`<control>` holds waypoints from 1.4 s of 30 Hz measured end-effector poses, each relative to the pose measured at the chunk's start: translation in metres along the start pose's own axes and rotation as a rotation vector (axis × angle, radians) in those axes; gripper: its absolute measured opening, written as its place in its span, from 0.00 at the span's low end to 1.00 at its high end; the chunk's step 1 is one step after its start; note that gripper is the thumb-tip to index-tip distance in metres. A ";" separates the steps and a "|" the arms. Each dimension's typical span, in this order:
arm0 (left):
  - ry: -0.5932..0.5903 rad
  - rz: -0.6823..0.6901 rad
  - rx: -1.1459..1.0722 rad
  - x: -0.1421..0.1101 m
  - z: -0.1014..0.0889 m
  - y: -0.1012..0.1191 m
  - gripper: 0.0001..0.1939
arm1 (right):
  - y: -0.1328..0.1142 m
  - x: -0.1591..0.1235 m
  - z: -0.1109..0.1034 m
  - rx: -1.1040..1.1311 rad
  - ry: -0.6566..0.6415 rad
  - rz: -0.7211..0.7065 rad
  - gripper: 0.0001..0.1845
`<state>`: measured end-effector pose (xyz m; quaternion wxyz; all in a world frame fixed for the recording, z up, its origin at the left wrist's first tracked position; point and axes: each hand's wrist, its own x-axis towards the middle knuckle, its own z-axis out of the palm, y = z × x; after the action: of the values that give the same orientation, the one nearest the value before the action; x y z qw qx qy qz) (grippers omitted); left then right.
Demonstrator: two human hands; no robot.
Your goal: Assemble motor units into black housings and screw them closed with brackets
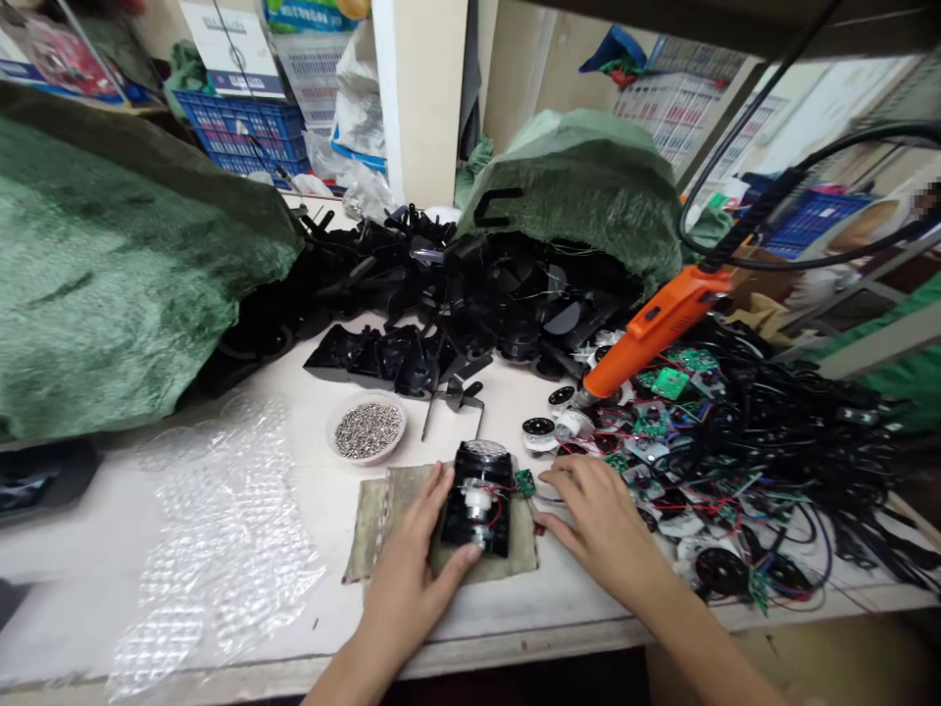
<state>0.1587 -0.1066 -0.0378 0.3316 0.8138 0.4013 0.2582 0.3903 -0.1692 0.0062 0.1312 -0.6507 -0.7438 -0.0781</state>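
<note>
A black plastic housing [454,525] lies on a folded cloth pad [401,490], with a white and silver motor [477,502] inside it and a clear round part [485,449] at its far end. My left hand [412,559] grips it, fingers along its left side and thumb at its near edge. Thin red wires run from the motor to a small green circuit board [524,482] just right of the housing. Beside that board is my right hand [592,520], its index finger and thumb apart around thin wires; I see nothing gripped between them.
A bowl of small screws [368,429] stands behind the pad. An orange electric screwdriver [654,324] hangs at the right, above heaped motors, boards and black cables [779,431]. Black plastic parts [412,284] pile up behind. Clear plastic sheets [227,529] and a green sack [124,265] lie left.
</note>
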 end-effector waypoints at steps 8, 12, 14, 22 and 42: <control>0.062 -0.018 0.037 0.001 0.005 0.000 0.31 | -0.001 0.011 0.017 -0.023 0.009 0.039 0.06; 0.054 -0.053 0.024 0.002 0.006 0.000 0.30 | 0.000 0.011 0.018 -0.012 0.011 0.036 0.07; 0.056 -0.058 0.017 0.002 0.006 0.000 0.30 | -0.001 0.011 0.016 -0.016 0.010 0.047 0.07; 0.121 -0.040 0.001 0.000 0.007 0.001 0.29 | -0.005 0.016 -0.032 -0.039 -0.068 -0.037 0.07; 0.137 0.003 -0.076 -0.001 0.010 0.005 0.34 | -0.069 0.042 -0.003 -0.033 -0.310 -0.136 0.10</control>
<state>0.1674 -0.1130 -0.0409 0.3337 0.7815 0.4119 0.3291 0.3175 -0.1399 0.0249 -0.0014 -0.6052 -0.7961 0.0027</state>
